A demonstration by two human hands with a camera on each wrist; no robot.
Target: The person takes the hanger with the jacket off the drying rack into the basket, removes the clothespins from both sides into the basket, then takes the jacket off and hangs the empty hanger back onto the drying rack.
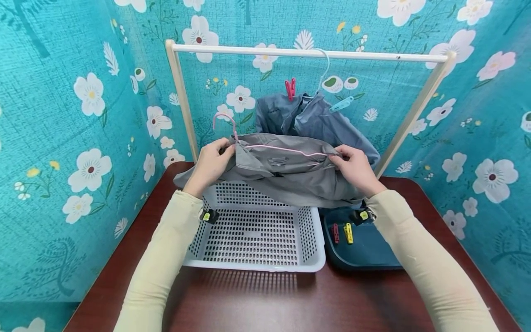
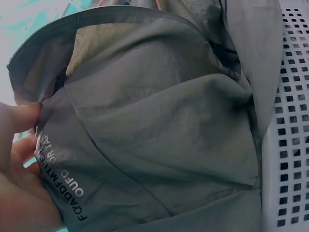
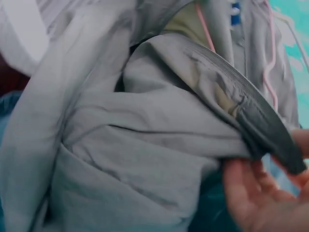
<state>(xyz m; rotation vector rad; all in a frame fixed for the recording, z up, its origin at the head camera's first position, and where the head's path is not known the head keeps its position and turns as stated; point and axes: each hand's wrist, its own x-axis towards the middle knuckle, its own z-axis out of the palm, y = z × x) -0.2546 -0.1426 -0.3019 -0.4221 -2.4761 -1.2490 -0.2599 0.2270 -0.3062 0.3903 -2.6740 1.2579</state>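
A thin grey jacket is held up over the basket, with a pink clothes hanger partly inside it. The hanger's hook rises beside my left hand, which pinches the jacket's edge at the left. My right hand grips the other side near the right end of the hanger's bar. Printed lettering shows beside the left fingers in the left wrist view. In the right wrist view, the fingers hold the jacket by its zipped edge. The hanger's lower part is hidden by cloth.
Below the jacket stands a white perforated basket. To its right, a dark blue tray holds a red clothespin and a yellow clothespin. Behind, a blue garment hangs with clothespins from a white rail.
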